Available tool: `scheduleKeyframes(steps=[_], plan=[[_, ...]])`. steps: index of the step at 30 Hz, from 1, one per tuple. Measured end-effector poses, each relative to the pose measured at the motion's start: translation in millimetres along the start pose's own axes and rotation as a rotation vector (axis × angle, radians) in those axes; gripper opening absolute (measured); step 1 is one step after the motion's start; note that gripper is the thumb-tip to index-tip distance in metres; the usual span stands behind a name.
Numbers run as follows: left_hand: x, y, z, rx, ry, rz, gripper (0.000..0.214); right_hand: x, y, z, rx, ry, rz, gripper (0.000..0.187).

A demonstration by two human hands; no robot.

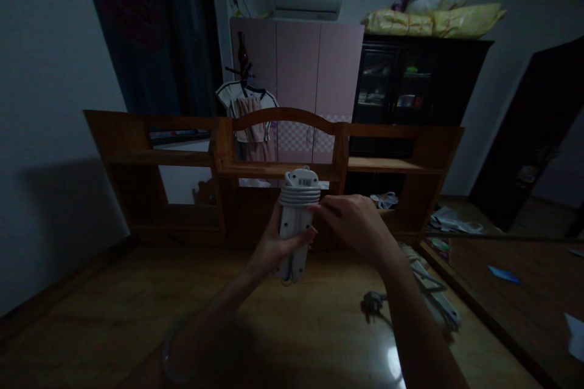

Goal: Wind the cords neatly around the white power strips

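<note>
My left hand (pixel 278 249) is wrapped round a white power strip (pixel 295 225), held upright with its screwed underside and label facing me. The strip's white cord (pixel 300 194) is wound in several turns round its upper part. At the right side of these turns, the fingers of my right hand (pixel 353 219) are closed in a pinch on the cord; their tips are partly hidden. Low on the strip a thin loop hangs down. On the tabletop to the right lies a second white power strip (pixel 433 298), partly behind my right forearm, and near it a dark plug (pixel 374 302).
A wooden shelf unit (pixel 283 168) spans the back of the shiny wooden table (pixel 296 340). A raised edge (pixel 474 316) runs along the right side, with a blue card (pixel 503 274) beyond it. A wall (pixel 59 182) bounds the left. The room is dim.
</note>
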State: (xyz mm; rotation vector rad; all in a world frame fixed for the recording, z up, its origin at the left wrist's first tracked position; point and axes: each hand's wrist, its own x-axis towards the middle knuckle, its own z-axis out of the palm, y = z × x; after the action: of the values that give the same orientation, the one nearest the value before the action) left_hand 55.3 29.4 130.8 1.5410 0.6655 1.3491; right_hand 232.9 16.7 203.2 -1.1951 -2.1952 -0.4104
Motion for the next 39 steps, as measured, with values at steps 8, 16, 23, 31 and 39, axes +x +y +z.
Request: scheduleKeyframes(steps=[8, 16, 23, 31, 39], plan=[[1, -2, -4.4, 0.046, 0.030, -0.044, 0.081, 0, -8, 2, -0.058, -0.008, -0.010, 0.042], [0, 9, -6.6, 0.215, 0.117, -0.010, 0.078, 1, -12, 6, -0.092, -0.012, -0.017, 0.035], [3, 18, -13.7, 0.277, 0.239, 0.119, 0.066, 2, -9, 8, 0.058, 0.016, 0.014, 0.028], [18, 20, -50.0, 0.318, 0.422, 0.138, 0.066, 0, 0, 13, 0.039, -0.049, 0.064, 0.020], [34, 6, -73.8, 0.614, 0.451, 0.258, 0.078, 1, -4, 8, -0.144, -0.011, 0.102, 0.024]])
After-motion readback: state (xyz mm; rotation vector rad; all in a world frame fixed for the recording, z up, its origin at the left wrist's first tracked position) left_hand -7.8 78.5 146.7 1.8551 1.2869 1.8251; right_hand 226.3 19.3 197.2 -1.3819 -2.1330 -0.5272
